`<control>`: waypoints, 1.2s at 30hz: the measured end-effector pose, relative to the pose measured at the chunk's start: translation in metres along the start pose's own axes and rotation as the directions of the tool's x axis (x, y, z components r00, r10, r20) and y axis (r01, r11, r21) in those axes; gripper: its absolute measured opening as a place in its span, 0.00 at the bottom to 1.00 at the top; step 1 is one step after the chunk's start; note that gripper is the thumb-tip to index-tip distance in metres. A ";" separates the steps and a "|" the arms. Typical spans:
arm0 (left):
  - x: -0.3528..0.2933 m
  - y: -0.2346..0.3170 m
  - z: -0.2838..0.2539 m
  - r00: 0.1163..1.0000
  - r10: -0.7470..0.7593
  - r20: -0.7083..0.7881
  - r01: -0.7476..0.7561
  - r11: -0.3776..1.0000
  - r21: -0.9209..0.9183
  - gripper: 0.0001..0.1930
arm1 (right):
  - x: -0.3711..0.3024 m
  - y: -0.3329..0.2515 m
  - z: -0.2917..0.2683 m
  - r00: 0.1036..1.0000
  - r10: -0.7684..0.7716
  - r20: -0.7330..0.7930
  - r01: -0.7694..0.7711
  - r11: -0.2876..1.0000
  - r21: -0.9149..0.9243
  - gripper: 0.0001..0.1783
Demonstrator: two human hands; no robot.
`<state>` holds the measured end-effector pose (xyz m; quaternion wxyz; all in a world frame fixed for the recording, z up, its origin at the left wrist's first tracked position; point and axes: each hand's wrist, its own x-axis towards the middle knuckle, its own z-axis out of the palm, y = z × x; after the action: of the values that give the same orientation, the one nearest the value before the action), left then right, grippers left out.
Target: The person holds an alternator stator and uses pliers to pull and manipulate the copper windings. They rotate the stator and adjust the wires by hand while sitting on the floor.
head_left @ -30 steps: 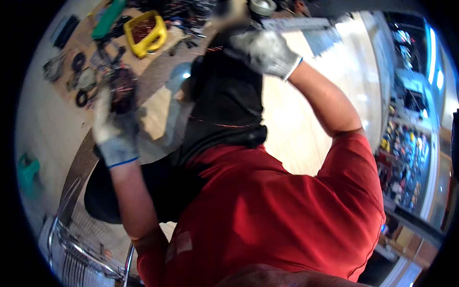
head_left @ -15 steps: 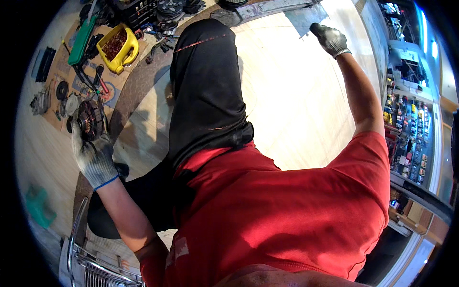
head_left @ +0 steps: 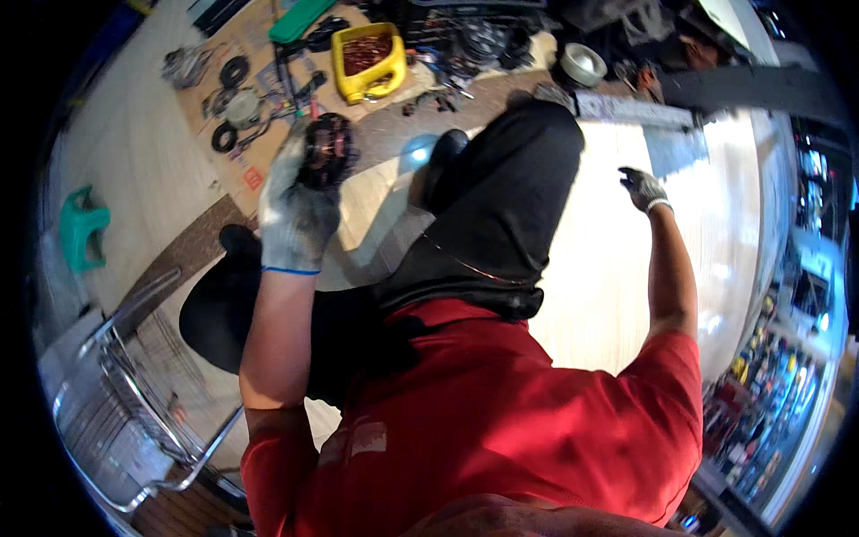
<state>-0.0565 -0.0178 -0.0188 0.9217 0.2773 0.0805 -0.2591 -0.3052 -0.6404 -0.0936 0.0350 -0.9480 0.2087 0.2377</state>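
My left hand (head_left: 300,210), in a pale knit glove with a blue cuff edge, is closed around a stator (head_left: 328,148), a dark round motor part with copper-coloured windings. It is held up in front of the cardboard, over the floor left of my raised knee. Out to the right, my right hand (head_left: 644,190) hangs over the pale floor in a glove with dark fingertips. Its fingers look apart, and I see nothing held in them. A thin copper wire strand (head_left: 465,267) lies across my black trouser leg.
A yellow cut-open jug (head_left: 369,63) holds copper scraps. Loose rings and motor parts (head_left: 240,109) lie on flattened cardboard (head_left: 201,85). A green stool (head_left: 83,228) and a metal-framed chair (head_left: 116,394) stand left. A white bowl (head_left: 583,64) and a grey metal bar (head_left: 635,111) lie ahead.
The view has swung left, so the floor things appear farther right. My left hand has raised the stator away from the cardboard. My right arm has drawn in, and its fingers look more spread.
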 end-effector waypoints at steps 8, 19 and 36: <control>0.003 -0.009 -0.016 0.978 0.119 -0.173 -0.113 0.993 0.045 0.21 | -0.034 -0.228 -0.171 0.611 -0.187 -0.769 0.209 0.975 -0.071 0.20; -0.014 0.010 0.020 0.999 0.028 -0.023 -0.028 1.000 -0.007 0.16 | -0.052 -0.469 -0.159 0.752 -0.628 -0.201 0.649 0.759 0.057 0.25; -0.016 0.010 0.022 0.999 -0.026 -0.031 0.027 0.999 0.034 0.17 | -0.044 -0.444 -0.154 0.566 -0.677 -0.471 0.680 0.706 -0.198 0.21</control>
<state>-0.0651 -0.0158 0.0088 0.9119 0.2958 0.0939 -0.2685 -0.0897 -0.2450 0.0485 0.0693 -0.9817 -0.1687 -0.0547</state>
